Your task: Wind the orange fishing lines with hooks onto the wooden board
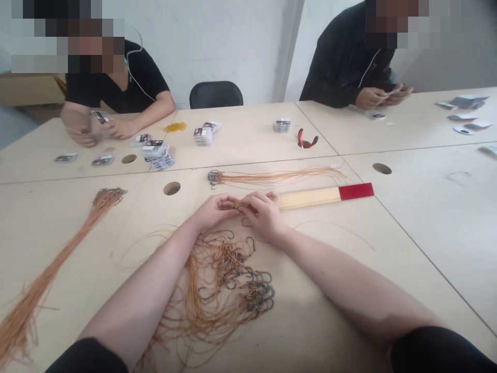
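Note:
My left hand (218, 211) and my right hand (264, 213) meet over the middle of the table, fingers closed in pinches at the left end of a long cream strip (310, 199) with a red end. A small dark bit shows between the fingertips, too hidden to name. Below my hands lies a loose tangle of fishing hooks (258, 296) tied to orange lines (194, 290). Just under my right hand is a small red outlined piece (246, 222). Beyond the strip, a neat bundle of hooked orange lines (248, 178) is laid out lengthwise.
A thick hook-and-line bundle (77, 233) stretches along the left. Farther back are stacked small packs (155, 150), a yellow bundle (174, 127) and red-handled pliers (306, 139). Two people across the table handle packs. Round holes (172, 188) pierce the tabletop.

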Demonstrator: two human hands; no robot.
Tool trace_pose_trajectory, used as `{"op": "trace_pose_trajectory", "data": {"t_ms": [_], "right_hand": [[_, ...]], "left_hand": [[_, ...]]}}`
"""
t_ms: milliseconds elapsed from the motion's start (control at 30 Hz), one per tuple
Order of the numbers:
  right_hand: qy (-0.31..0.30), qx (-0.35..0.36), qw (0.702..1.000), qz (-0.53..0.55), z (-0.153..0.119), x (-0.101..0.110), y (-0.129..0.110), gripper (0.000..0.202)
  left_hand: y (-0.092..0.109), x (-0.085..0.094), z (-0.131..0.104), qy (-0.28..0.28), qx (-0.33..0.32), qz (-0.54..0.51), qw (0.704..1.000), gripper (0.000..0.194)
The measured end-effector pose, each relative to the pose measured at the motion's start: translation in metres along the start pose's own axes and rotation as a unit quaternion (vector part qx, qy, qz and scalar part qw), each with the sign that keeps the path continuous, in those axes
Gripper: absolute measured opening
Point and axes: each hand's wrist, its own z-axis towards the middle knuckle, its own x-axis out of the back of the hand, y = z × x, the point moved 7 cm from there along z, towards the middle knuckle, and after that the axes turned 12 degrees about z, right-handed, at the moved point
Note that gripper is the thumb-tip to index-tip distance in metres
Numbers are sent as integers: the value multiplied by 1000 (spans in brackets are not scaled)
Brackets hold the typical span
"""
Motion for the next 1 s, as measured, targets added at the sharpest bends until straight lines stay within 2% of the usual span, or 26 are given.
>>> {"op": "trace_pose_trajectory", "data": {"t_ms": [200,333,433,533,700,867,1000], "right_hand": [[-10,2,1000,-15,-1,-2,1,12],[-29,32,998,-53,-1,-3,0,20],[-85,88,988,-99,-1,-5,-5,18],[-162,148,964,-149,0,-7,-8,19],[-212,205,933,-207,3,-2,0,29],[-248,203,921,-223,3,0,8,41],[-243,186,924,-230,3,1,11,37]], "left_hand": [[-1,0,0,1,-2,-7,1000,35],[0,1,0,9,-4,-7,1000,35],[-2,2,0,24,0,-10,1000,36],[-4,4,0,37,7,-18,999,38],[-8,11,0,76,4,-29,997,38],[-7,17,1,111,-24,-3,993,33],[-5,17,1,113,-32,14,993,32]]}}
